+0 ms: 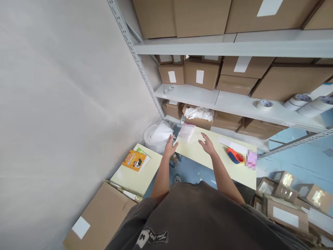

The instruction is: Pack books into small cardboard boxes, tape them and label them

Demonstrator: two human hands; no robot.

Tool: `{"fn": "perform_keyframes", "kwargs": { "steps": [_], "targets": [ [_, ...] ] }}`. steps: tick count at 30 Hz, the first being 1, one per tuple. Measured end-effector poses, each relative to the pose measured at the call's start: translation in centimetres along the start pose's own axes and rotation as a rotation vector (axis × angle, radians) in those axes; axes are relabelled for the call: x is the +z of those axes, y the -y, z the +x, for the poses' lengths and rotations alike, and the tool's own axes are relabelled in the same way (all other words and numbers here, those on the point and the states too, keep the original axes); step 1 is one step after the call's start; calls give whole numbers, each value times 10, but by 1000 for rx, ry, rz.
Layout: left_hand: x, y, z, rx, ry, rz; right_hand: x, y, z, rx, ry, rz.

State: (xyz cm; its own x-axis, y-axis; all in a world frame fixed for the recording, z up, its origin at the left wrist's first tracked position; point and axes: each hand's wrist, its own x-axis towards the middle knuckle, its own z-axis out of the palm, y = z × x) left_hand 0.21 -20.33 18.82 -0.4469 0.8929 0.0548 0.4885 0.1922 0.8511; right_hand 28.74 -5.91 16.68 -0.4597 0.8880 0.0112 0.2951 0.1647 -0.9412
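My left hand (170, 146) is raised near the left edge of the pale yellow table (208, 152), fingers apart and nothing in it. Over the middle of that table my right hand (206, 143) is also open and holds nothing. Between and just beyond the two hands lies a stack of translucent plastic bags (186, 132). To the right of my right hand sits a red and blue tape dispenser (235, 156), with white paper (232, 145) behind it. An orange book (134, 160) rests on a smaller side table (130, 178) at the left.
Metal shelves (187, 93) with cardboard boxes and tape rolls (264, 104) stand behind the table. A white bag (158, 134) is by the wall. Cardboard boxes (283, 211) pile up at the right; a large carton (104, 215) stands at lower left.
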Motion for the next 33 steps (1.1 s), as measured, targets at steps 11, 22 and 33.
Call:
{"fn": "perform_keyframes", "kwargs": {
  "steps": [11,22,33],
  "targets": [
    [-46,62,-120,-204,-290,69,121,24,-7,-118,403,-71],
    [-141,153,-317,-540,-659,8,304,90,-100,-325,844,-110],
    [-219,254,-514,-799,-911,-77,484,92,-237,-323,1085,-220]
  ]
}}
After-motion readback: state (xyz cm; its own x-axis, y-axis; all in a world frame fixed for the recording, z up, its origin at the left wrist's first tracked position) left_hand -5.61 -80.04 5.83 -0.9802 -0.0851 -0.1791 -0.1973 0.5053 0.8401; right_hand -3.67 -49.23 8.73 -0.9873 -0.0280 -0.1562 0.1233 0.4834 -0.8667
